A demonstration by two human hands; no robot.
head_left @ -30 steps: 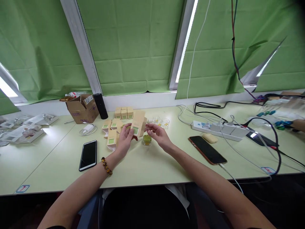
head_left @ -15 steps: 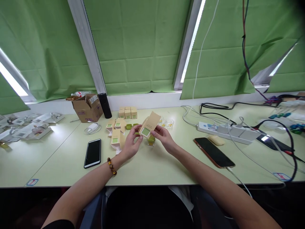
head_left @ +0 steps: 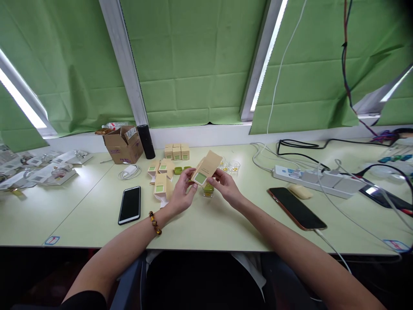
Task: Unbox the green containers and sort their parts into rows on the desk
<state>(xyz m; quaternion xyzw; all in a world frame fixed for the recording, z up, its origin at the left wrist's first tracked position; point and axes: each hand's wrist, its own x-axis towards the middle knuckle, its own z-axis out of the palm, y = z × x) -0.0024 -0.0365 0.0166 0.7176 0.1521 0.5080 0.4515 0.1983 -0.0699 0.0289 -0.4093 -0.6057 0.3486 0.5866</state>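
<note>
Between both hands, raised above the table, is a flattened brown cardboard box (head_left: 209, 165) with a green square on its lower face. My left hand (head_left: 183, 190) pinches its left edge. On the right side my right hand (head_left: 226, 186) grips it with thumb and fingers. Just below the cardboard stands a small clear container with a green lid (head_left: 208, 190), partly hidden. Left of my left hand lie several open brown boxes (head_left: 160, 186) with white inside. A green lid (head_left: 177, 170) rests behind that hand. Small clear cups with yellow in them (head_left: 235, 167) stand behind my right hand.
Three closed little boxes (head_left: 177, 152) stand at the back. Phones lie at left (head_left: 130, 205) and right (head_left: 297, 208). A power strip (head_left: 316, 181) with cables is at right. A carton (head_left: 123, 145), a black cylinder (head_left: 146, 142) and packaged items (head_left: 51, 172) are at left.
The view has shifted slightly, so the table things appear a little further right. Both hands keep hold of the cardboard box, in nearly the same pose.
</note>
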